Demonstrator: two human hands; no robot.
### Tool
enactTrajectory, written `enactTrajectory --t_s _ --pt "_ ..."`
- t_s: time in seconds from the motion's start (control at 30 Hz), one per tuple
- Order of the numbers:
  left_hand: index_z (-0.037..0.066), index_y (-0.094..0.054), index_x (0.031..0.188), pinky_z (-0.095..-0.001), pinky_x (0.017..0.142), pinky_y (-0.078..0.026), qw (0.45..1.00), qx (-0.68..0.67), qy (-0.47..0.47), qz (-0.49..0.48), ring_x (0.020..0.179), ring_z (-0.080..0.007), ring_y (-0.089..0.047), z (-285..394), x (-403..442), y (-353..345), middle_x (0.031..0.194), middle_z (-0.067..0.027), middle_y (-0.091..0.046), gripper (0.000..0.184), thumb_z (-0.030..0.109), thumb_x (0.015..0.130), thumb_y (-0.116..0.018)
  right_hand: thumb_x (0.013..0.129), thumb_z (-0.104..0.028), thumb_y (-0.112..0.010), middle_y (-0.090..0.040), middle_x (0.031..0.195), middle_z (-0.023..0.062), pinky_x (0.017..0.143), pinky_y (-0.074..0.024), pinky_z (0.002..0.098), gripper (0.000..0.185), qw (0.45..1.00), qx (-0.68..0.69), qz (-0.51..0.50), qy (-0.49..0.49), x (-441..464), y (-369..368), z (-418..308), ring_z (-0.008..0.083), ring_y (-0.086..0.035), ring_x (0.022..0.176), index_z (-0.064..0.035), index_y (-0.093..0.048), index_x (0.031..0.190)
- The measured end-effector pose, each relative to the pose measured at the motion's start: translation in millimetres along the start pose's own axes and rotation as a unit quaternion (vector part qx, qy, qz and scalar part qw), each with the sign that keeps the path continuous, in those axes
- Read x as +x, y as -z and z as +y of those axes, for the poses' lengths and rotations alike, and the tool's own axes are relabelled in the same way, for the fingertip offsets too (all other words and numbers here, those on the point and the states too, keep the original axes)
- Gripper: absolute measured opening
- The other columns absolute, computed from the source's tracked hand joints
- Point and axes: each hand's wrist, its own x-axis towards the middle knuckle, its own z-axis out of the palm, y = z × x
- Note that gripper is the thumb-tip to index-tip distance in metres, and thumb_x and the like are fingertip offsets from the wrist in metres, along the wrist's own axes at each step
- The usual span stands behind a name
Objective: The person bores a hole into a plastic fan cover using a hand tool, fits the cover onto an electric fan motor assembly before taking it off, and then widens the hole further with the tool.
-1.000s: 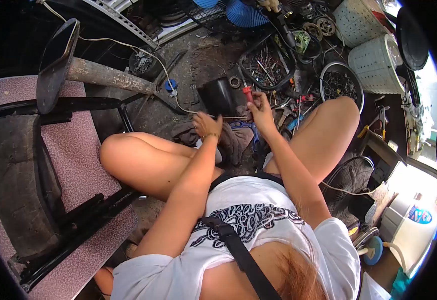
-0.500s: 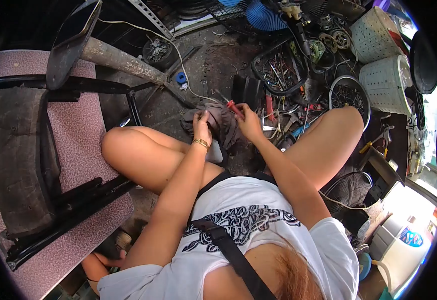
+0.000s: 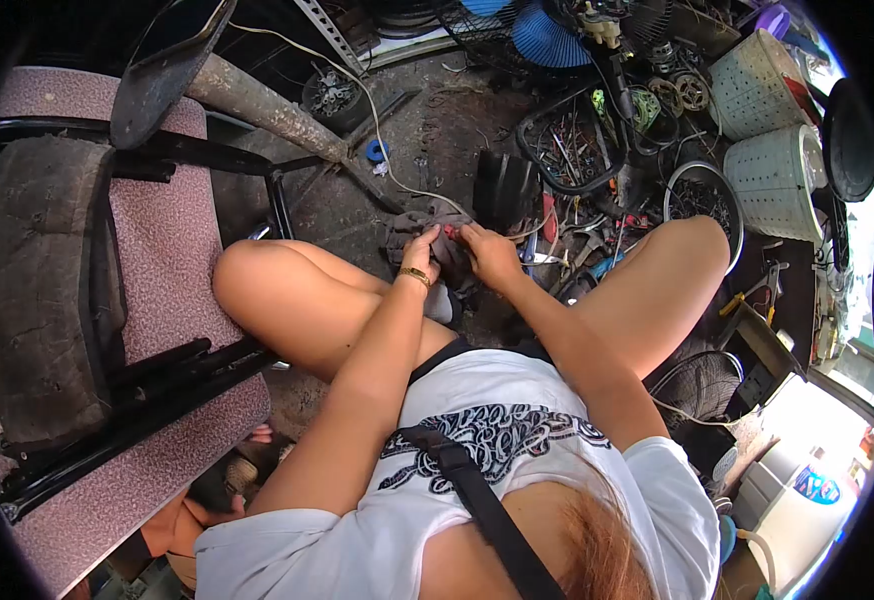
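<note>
My right hand is closed around a red-handled tool. Only a little of its red handle shows between my hands, and its tip is hidden. My left hand, with a gold-coloured band at the wrist, is closed beside it; what its fingers pinch is too small to make out. Under and behind both hands lies a crumpled grey-brown cloth. A pale cord runs down from the upper left to the cloth and my right hand.
Loose hand tools and a metal bowl of small parts lie to the right. White perforated baskets stand beyond. A pink speckled bench with a black metal frame is at left. Part of another person shows at lower left.
My right hand has brought the red-handled tool down and left, close to my left hand; its metal shaft, visible before, is now hidden. The view has shifted slightly.
</note>
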Motion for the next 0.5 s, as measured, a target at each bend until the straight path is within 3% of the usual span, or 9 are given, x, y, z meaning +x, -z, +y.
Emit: enactTrajectory --t_s 0.07,0.13,0.17,0.23,0.3,0.37,0.4,0.43,0.5 --pt "0.002 -0.064 0.104 -0.0437 0.086 -0.054 0.999 -0.026 0.035 -0.005 0.101 -0.0262 -0.065 -3 8 6 0.107 -0.0099 -0.068 0.017 0.011 0.089 -0.064 0.077 -0.003 -0.060 -0.061 0.103 0.0140 0.076 -0.0507 0.0469 0.029 1.000 0.008 -0.010 -0.009 0 -2 -3 0.0381 -0.062 0.092 -0.0064 -0.053 0.105" --pt "-0.001 -0.057 0.114 -0.0451 0.086 -0.053 0.995 0.040 -0.069 0.064 0.102 -0.0293 -0.064 -7 11 2 0.112 -0.0140 -0.065 0.034 0.008 0.084 -0.070 0.078 -0.003 -0.061 -0.062 0.103 0.0147 0.077 -0.0507 0.0465 0.029 0.999 0.035 -0.003 -0.035 -2 -7 -7 0.0384 -0.062 0.094 -0.0053 -0.053 0.105" --pt "-0.001 -0.057 0.114 -0.0451 0.086 -0.053 0.995 0.039 -0.070 0.064 0.102 -0.0293 -0.064 -10 11 1 0.112 -0.0140 -0.065 0.034 0.008 0.084 -0.070 0.078 -0.003 -0.062 -0.062 0.104 0.0154 0.078 -0.0507 0.0461 0.029 0.996 0.061 0.005 -0.062 -4 -9 -9 0.0387 -0.062 0.096 -0.0041 -0.053 0.105" --pt "0.001 -0.045 0.119 -0.0420 0.086 -0.052 0.977 0.076 -0.116 0.162 0.103 -0.0280 -0.060 -5 -9 -18 0.117 -0.0176 -0.057 0.055 0.007 0.075 -0.077 0.079 -0.003 -0.063 -0.063 0.105 0.0170 0.078 -0.0506 0.0460 0.028 0.994 0.080 0.009 -0.073 -7 -11 -10 0.0394 -0.061 0.097 -0.0031 -0.052 0.105" --pt "-0.002 -0.039 0.126 -0.0413 0.096 -0.046 0.975 0.086 -0.117 0.169 0.112 -0.0293 -0.056 -4 -10 -20 0.126 -0.0193 -0.052 0.068 0.008 0.073 -0.080 0.080 -0.003 -0.063 -0.063 0.105 0.0186 0.078 -0.0505 0.0458 0.028 0.991 0.098 0.012 -0.085 -10 -9 -11 0.0400 -0.061 0.099 -0.0021 -0.052 0.105" --pt "-0.006 -0.036 0.131 -0.0395 0.105 -0.037 0.943 0.132 -0.158 0.262 0.121 -0.0302 -0.049 -13 14 -4 0.133 -0.0206 -0.048 0.077 0.009 0.071 -0.082 0.081 -0.001 -0.062 -0.063 0.103 0.0228 0.080 -0.0501 0.0439 0.027 0.982 0.107 -0.023 -0.153 -14 -3 -16 0.0414 -0.060 0.103 -0.0015 -0.053 0.106" --pt "-0.009 -0.033 0.134 -0.0384 0.110 -0.031 0.945 0.103 -0.174 0.257 0.126 -0.0314 -0.044 -14 33 16 0.138 -0.0214 -0.044 0.084 0.011 0.069 -0.083 0.081 -0.001 -0.062 -0.063 0.103 0.0228 0.080 -0.0501 0.0439 0.027 0.982 0.107 -0.023 -0.153 -18 -2 -17 0.0414 -0.060 0.103 -0.0015 -0.053 0.106" --pt "-0.007 -0.034 0.134 -0.0391 0.109 -0.033 0.942 0.115 -0.173 0.263 0.125 -0.0301 -0.045 -6 32 18 0.139 -0.0201 -0.044 0.082 0.012 0.071 -0.083 0.084 -0.001 -0.061 -0.064 0.099 0.0211 0.078 -0.0503 0.0413 0.026 0.978 0.136 -0.001 -0.158 -24 -5 -15 0.0381 -0.062 0.097 -0.0013 -0.053 0.108" --pt "-0.004 -0.036 0.133 -0.0396 0.107 -0.036 0.964 -0.017 -0.161 0.209 0.122 -0.0290 -0.049 3 16 9 0.134 -0.0184 -0.049 0.080 0.010 0.071 -0.084 0.086 -0.001 -0.061 -0.065 0.094 0.0194 0.076 -0.0506 0.0386 0.025 0.973 0.164 0.023 -0.161 -25 -13 -5 0.0349 -0.065 0.092 -0.0010 -0.053 0.110"
